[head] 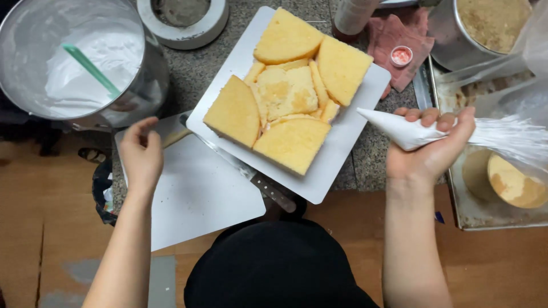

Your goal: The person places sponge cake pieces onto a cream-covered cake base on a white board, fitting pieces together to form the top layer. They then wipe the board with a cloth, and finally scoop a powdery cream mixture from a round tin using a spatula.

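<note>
One white board [342, 148] at centre carries about nine sponge pieces [285, 94]; right hand [431, 151] clamped on piping bag [399, 130], left hand [141, 154] loosely curled, empty, below upper-left cream bowl [34, 68].

Lighting even and moderately bright; single head view, mostly sharp.

Light falls from above, warm in tone; shadows soft and short beneath the left hand [141, 155] and its fingers; mild glare on the steel bowl [34, 34] beyond the left fingertips; the white board [354, 108] between the hands reads near overexposed; clear plastic trailing past the right hand [429, 149] is streaked and blurred; frame corners slightly soft; the dark garment nearest the wrists lacks detail.
</note>
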